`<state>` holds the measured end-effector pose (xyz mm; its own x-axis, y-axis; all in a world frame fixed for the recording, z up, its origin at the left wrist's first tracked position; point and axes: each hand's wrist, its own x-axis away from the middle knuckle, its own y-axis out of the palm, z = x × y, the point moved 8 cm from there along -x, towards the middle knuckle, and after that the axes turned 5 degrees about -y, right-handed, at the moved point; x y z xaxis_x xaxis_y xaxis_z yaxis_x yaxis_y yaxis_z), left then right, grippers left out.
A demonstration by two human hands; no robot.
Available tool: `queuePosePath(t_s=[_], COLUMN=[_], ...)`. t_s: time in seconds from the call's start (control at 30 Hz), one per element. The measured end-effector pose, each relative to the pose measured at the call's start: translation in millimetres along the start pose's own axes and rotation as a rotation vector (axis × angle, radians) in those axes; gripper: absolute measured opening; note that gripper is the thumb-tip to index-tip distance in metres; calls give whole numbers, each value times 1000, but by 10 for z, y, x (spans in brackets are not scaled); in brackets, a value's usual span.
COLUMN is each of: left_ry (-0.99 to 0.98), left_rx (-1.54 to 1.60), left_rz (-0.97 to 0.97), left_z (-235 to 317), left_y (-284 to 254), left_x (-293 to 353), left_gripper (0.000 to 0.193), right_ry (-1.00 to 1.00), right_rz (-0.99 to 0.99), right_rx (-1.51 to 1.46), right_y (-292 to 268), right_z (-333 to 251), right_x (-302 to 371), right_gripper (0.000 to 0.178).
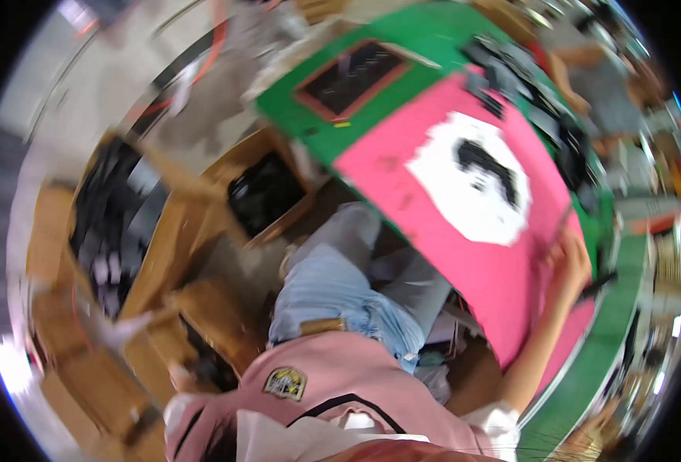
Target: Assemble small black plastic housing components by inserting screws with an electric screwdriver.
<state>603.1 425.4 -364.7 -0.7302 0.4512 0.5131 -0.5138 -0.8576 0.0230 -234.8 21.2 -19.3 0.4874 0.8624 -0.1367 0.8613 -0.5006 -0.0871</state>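
Note:
My right hand [570,262] rests over the right edge of a pink sheet [402,181], its fingers bent together. A thin dark stick-like thing seems to rise from the fingers; blur hides what it is. Left of this hand, on the pink sheet, lies a ragged white sheet [475,215] with a smeared black patch [491,169]. A dark handle-like thing [598,285] lies beside my right wrist. My left hand [182,379] is low on the left, at an open cardboard box [155,354] with dark contents. Its fingers are blurred and partly hidden.
The pink sheet covers part of a green table [294,100]. A dark panel with a reddish frame [352,77] lies at its far left. Several black pieces [525,85] line the far right edge. Boxes of black pieces [113,208] stand left. Another person [610,85] sits across.

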Motion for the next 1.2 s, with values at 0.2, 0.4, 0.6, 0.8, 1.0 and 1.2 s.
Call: queuePosePath(t_s=[0.2,0.4,0.6,0.8,1.0,1.2], left_ry=[167,623,808,454,-72,16], left_rx=[-592,-291,-60,-157,-69,229], left_rz=[98,247,-303,-1339,-1728,-1460], left_z=[224,1651,2843,2448,2039,2186], left_y=[887,2328,4702,6966,7860,7988], left_x=[-414,-842,681,2881,3784,3152], left_gripper=[29,21,12,29,32,22], right_ry=[-693,-1048,-406,-1037,-1532,-1033], right_rz=[-185,393,335,308,-93,-402], right_rx=[686,1420,1184,1137,1229,413], right_y=[725,550,33,604,1753,1726], right_z=[-637,-661,-184,-1069,-1278,-1308], right_x=[-185,-899,-1554,-516,537,-87], right_gripper=[16,49,36,34,33,22])
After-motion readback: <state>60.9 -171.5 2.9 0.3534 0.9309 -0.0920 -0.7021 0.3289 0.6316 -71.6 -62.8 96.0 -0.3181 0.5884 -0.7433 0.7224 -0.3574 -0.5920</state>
